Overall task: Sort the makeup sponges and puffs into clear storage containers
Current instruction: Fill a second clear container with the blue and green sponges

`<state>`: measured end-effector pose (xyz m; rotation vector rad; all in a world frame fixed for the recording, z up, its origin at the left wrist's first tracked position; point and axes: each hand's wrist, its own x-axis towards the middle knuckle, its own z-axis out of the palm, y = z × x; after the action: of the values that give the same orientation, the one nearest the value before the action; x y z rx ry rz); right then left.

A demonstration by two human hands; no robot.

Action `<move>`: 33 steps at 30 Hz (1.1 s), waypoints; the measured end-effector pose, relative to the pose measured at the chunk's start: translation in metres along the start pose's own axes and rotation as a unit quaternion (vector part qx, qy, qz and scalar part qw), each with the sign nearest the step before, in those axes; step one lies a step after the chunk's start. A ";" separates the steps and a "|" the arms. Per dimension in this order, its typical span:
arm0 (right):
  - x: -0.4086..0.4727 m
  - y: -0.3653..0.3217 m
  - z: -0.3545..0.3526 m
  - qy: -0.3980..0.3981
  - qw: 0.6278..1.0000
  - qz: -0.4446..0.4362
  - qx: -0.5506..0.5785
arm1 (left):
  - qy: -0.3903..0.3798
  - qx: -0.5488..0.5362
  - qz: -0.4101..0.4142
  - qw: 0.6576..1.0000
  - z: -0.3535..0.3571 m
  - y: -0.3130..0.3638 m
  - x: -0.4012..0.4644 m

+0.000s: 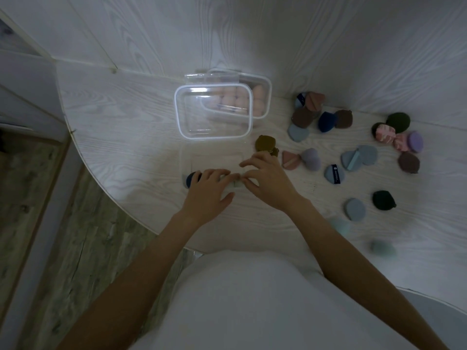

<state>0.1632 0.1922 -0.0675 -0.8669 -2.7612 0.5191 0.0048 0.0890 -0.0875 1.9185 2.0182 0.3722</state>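
Observation:
A low clear container (185, 157) lies open on the white table right in front of me, with a dark blue puff (191, 179) at its near left corner. My left hand (211, 189) and my right hand (267, 179) meet at its near rim, fingers curled on the rim's clear flap. Behind it a clear lid with a white rim (213, 136) stands tilted against a closed clear box of pink egg sponges (257, 104). An olive puff (264, 144) lies just beyond my right hand.
Several loose puffs and sponges lie scattered to the right: a pink wedge (290, 159), a lilac sponge (311, 159), pale blue puffs (358, 157), brown and navy ones (326, 121), a dark green one (382, 200). The table's curved edge (141, 221) drops to the floor on the left.

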 end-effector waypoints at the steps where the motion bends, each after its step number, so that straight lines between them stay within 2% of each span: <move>1: -0.001 0.005 -0.003 0.026 0.999 0.027 0.034 | 0.000 0.005 0.001 1.000 0.001 0.000 0.000; 4: -0.010 0.028 -0.016 0.128 0.980 0.131 0.076 | 0.002 0.007 0.004 1.000 0.004 -0.003 0.000; 7: -0.026 0.062 -0.018 0.200 0.958 0.205 0.003 | 0.005 0.009 0.008 1.000 0.007 -0.004 0.000; 10: -0.040 0.092 -0.012 0.142 0.937 0.312 -0.071 | 0.005 0.012 0.005 1.000 0.007 -0.005 0.000; 13: -0.046 0.102 -0.005 0.071 0.933 0.348 -0.057 | 0.007 0.012 0.009 1.000 0.007 -0.006 -0.001; 15: -0.048 0.102 -0.005 0.070 0.942 0.325 -0.050 | 0.005 0.015 0.010 1.000 0.006 -0.004 -0.002; 17: -0.050 0.098 -0.010 0.107 0.945 0.308 -0.039 | -0.005 0.021 0.011 1.000 0.005 -0.002 -0.002; 20: -0.045 0.075 -0.024 0.173 0.930 0.307 0.101 | -0.012 0.020 0.011 1.000 0.006 -0.001 -0.003; 22: -0.035 0.053 -0.031 0.173 0.927 0.271 0.190 | -0.013 0.019 0.013 1.000 0.007 -0.002 -0.005; 23: -0.029 0.043 -0.032 0.164 0.938 0.233 0.199 | -0.013 0.019 0.015 1.000 0.007 -0.001 -0.005; 26: -0.005 0.012 -0.024 0.086 0.986 0.077 0.117 | -0.009 0.021 0.023 0.999 0.008 -0.003 -0.003; 28: 0.012 0.000 -0.010 0.039 0.999 0.009 0.032 | -0.007 0.020 0.027 0.999 0.008 -0.004 -0.003; 33: 0.039 -0.006 0.005 -0.028 0.995 -0.012 -0.091 | -0.014 0.020 0.021 0.999 0.008 -0.004 -0.004</move>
<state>0.1271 0.2088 -0.0669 -0.8692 -2.9011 0.2945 0.0051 0.0841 -0.0964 1.9813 1.9848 0.3149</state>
